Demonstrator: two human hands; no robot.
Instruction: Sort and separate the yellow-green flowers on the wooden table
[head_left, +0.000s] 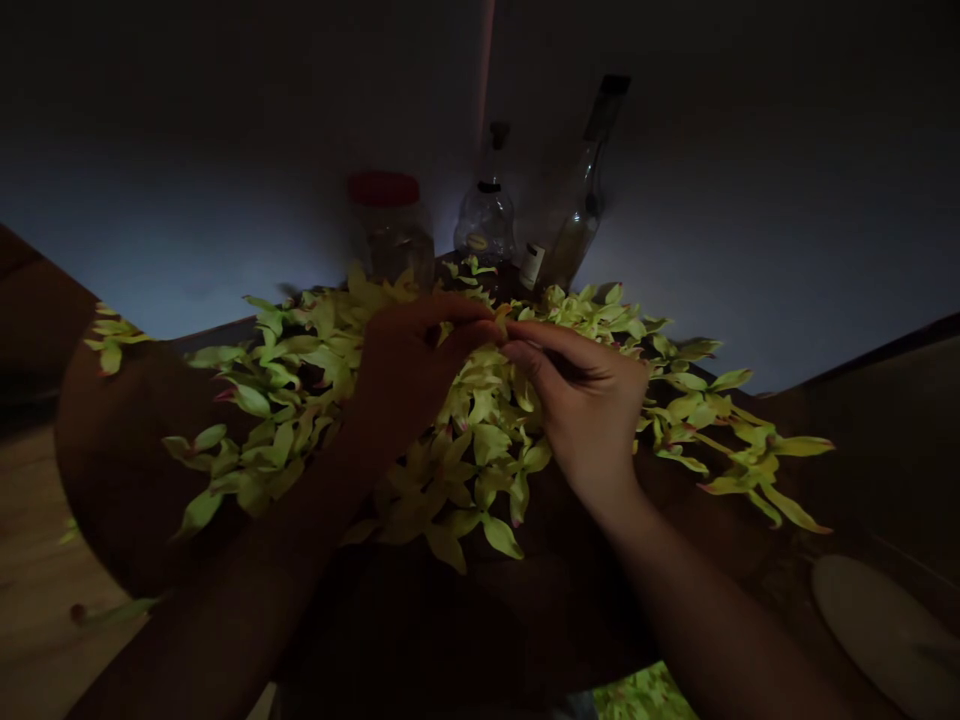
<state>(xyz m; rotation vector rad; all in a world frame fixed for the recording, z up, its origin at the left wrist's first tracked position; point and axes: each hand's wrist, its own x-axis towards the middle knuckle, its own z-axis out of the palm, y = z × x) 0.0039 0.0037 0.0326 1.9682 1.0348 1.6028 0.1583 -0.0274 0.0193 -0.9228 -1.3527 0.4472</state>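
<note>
Over a heap of yellow-green flowers [487, 440] on a dark round table [112, 460], both hands meet at their fingertips. Thumb and forefinger of my left hand [412, 365] are pinched together, and so are those of my right hand [592, 390]. A small yellowish piece [501, 318], perhaps part of a flower, shows between the two pinches. Its exact shape is too dim to make out. Loose flowers, some with pinkish tips, lie under and around both hands.
Behind the heap stand a jar with a red lid [382, 190], a round clear bottle [485, 220] and a tall, leaning bottle [581, 225], close to the wall. More flowers [645, 695] show below the table's front edge. A pale round object [877, 610] is at lower right.
</note>
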